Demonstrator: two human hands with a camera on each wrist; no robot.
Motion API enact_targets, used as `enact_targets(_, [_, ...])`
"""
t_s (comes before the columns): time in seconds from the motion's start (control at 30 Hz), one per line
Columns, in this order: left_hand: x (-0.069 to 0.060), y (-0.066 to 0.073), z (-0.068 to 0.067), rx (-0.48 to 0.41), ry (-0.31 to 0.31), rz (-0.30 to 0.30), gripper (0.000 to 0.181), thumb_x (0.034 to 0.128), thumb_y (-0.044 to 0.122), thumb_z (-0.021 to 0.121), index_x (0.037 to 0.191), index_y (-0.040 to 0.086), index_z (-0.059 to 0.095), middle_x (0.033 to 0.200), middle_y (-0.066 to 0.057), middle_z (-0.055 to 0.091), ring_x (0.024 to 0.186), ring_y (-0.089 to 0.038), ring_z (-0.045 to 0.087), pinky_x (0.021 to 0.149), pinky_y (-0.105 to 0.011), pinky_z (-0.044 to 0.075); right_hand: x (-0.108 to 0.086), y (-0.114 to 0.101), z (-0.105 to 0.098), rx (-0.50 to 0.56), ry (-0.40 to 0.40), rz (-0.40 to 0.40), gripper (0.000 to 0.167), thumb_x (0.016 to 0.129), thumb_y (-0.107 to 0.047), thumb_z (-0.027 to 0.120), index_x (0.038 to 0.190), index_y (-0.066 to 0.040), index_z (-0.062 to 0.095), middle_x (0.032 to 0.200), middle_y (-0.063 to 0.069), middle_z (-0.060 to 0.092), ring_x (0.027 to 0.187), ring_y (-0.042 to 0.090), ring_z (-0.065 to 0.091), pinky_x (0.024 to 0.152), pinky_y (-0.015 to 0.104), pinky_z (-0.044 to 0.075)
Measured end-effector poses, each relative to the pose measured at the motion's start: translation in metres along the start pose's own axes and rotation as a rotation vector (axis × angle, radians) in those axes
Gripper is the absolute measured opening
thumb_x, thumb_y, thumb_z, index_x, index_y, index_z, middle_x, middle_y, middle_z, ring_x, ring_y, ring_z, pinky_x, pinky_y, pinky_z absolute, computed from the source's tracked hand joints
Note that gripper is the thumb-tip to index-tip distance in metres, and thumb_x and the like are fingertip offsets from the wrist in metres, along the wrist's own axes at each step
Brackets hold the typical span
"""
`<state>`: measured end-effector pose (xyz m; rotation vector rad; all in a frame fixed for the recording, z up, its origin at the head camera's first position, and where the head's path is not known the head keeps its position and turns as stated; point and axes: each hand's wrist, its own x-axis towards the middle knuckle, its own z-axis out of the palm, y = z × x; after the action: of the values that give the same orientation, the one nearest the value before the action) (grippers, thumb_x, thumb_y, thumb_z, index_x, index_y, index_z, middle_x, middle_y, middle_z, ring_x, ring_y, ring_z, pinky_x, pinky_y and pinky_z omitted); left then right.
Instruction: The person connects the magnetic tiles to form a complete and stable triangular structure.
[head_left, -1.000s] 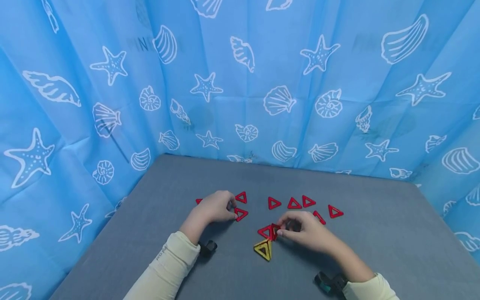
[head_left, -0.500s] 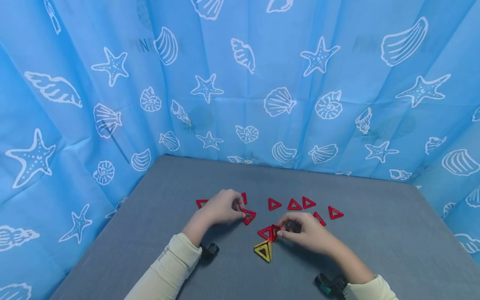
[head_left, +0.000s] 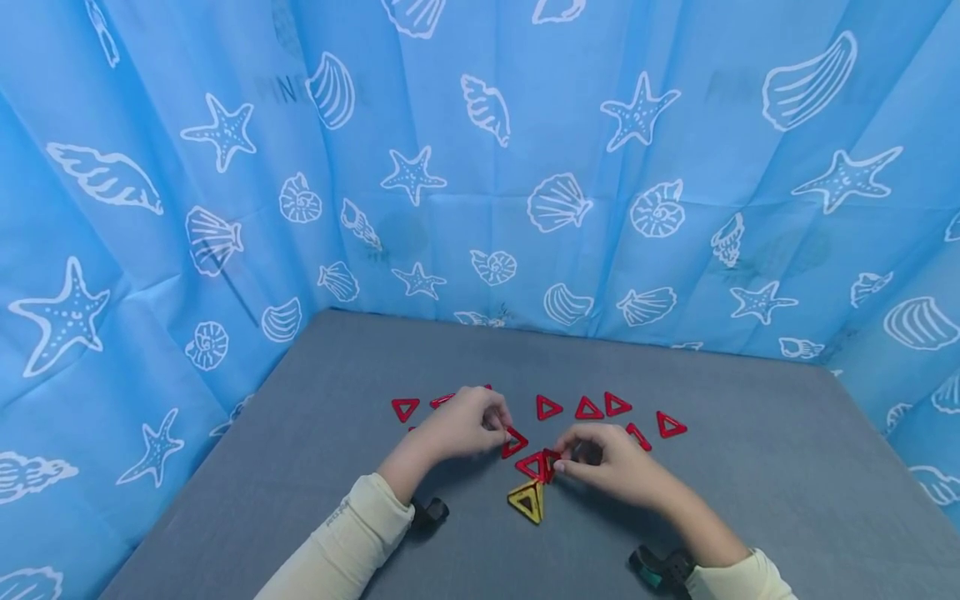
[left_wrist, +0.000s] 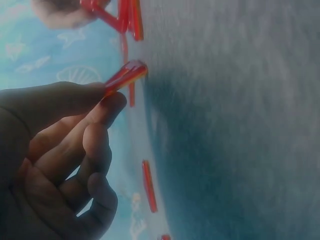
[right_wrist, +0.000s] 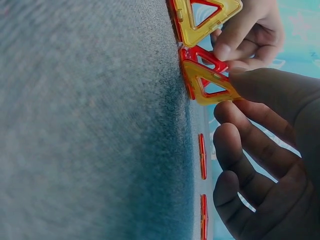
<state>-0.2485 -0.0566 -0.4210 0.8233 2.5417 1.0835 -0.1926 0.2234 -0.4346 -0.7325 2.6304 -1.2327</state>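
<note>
My left hand (head_left: pixel 459 425) pinches a red triangular magnetic tile (head_left: pixel 514 442) between thumb and fingers, held above the table in the left wrist view. Close by on the right, my right hand (head_left: pixel 618 462) pinches an upright triangular tile (head_left: pixel 551 465). That tile's face looks yellow with a red edge (right_wrist: pixel 218 82) in the right wrist view. It meets a red triangular tile (head_left: pixel 531 465) in a small cluster. At the cluster's near end stands a yellow triangular tile piece (head_left: pixel 527 501). Whether the cluster's edges are all joined cannot be seen.
Loose red triangular tiles lie on the grey cloth-covered table (head_left: pixel 375 350): several toward the back right, such as one tile (head_left: pixel 671 424), and others behind my left hand, including a tile (head_left: pixel 406 408). A blue shell-print curtain (head_left: pixel 480 208) hangs behind.
My left hand has moved right and slightly nearer with its red tile, toward the cluster. Loose tiles behind it have come into view. My right hand has stayed put.
</note>
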Motion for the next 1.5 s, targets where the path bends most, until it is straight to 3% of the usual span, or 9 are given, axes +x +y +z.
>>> enact_targets(0.57, [0.000,0.014,0.009,-0.018,-0.041,0.000,0.009,0.0951,0.015,0.080,0.097,0.020,0.073,0.090,0.011,0.071,0.077,-0.007,0.067,0.069,-0.026,0.056,0.000,0.001,0.000,0.007,0.005,-0.003,0.014,0.096,-0.022,0.081,0.108,-0.016,0.076,0.096,-0.004,0.074,0.079,0.010,0.065,0.070,0.026,0.055])
enact_targets(1.03, [0.000,0.016,0.014,-0.075,-0.110,0.075,0.009,0.0975,0.016,0.077,0.106,0.017,0.075,0.094,0.012,0.074,0.083,-0.003,0.068,0.073,-0.024,0.056,0.000,-0.002,0.001,0.014,0.016,-0.014,0.015,0.096,-0.020,0.080,0.109,-0.015,0.075,0.098,-0.002,0.075,0.082,0.010,0.067,0.073,0.026,0.058])
enact_targets(1.5, [-0.001,0.018,0.016,-0.071,-0.135,0.116,0.005,0.0972,0.015,0.077,0.101,0.017,0.075,0.090,0.011,0.071,0.079,-0.006,0.067,0.070,-0.024,0.055,0.001,-0.004,0.003,0.050,0.004,-0.056,0.014,0.099,-0.024,0.077,0.110,-0.016,0.076,0.100,-0.004,0.076,0.084,0.010,0.070,0.074,0.028,0.058])
